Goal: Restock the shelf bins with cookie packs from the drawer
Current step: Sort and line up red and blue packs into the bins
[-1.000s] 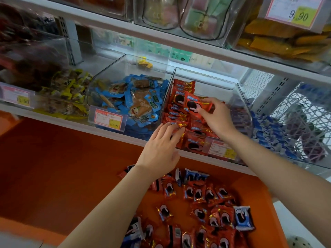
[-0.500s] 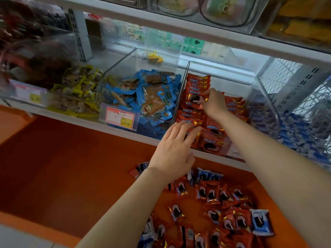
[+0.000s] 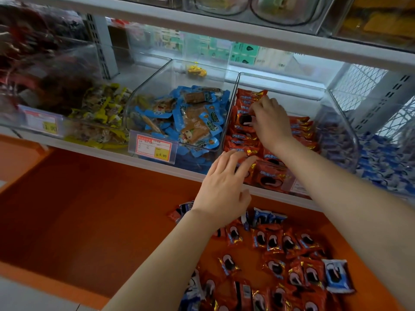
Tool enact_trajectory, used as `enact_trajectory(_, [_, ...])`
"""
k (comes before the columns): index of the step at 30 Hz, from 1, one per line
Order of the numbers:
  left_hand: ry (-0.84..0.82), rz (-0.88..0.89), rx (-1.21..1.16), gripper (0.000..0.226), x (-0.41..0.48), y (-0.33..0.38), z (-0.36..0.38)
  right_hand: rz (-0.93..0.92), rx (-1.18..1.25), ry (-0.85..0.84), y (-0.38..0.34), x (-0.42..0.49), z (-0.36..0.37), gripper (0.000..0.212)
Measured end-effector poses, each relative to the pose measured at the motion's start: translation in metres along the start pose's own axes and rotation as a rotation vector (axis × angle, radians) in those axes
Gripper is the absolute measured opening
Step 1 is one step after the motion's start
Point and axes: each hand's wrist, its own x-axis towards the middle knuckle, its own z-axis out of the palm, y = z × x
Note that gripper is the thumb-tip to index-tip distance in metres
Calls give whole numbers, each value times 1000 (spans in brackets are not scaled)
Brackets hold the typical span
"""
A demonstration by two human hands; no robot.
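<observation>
A clear shelf bin point(image 3: 336, 108) holds red cookie packs stacked in rows. My right hand point(image 3: 271, 122) reaches into it and pinches a red cookie pack point(image 3: 244, 120) against the left stack. My left hand point(image 3: 224, 187) rests with straight fingers on the red packs at the bin's front edge. Below lies the orange drawer point(image 3: 89, 209) with several loose red cookie packs point(image 3: 289, 245) and a few blue ones point(image 3: 336, 276).
To the left stand a bin of blue snack packs point(image 3: 190, 117) with a price tag point(image 3: 152, 147) and a bin of yellow packs point(image 3: 101, 108). Blue packs point(image 3: 381, 158) fill the space at right. A white upper shelf point(image 3: 202, 23) overhangs the bins.
My right hand has moved the red pack deeper and to the left in the bin, onto the stack. My left hand stays at the bin's front. The camera has moved closer.
</observation>
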Motion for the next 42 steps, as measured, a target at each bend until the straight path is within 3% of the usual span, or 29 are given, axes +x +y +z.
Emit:
enact_trajectory(12, [-45, -2, 76, 69, 1, 6, -2, -18, 298, -251, -4, -44, -33, 49])
enact_trajectory(19, [-110, -9, 116, 73, -4, 14, -3, -98, 405, 35, 10, -124, -64, 27])
enact_trajectory(25, [-183, -16, 235, 58, -38, 33, 8, -170, 231, 33, 26, -208, -45, 39])
enact_trajectory(30, [-307, -81, 220, 52, -92, 37, 35, -22, 336, -41, 21, -269, -22, 38])
enact_trajectory(34, [-544, -196, 220, 55, -120, 46, 41, 53, 224, -240, 10, -308, 1, 43])
enact_trajectory(38, [-577, -314, 191, 61, -127, 44, 44, 121, 231, -645, 15, -333, 15, 52])
enact_trajectory(42, [-559, -324, 143, 56, -133, 44, 42, -47, 281, -983, 32, -341, 20, 56])
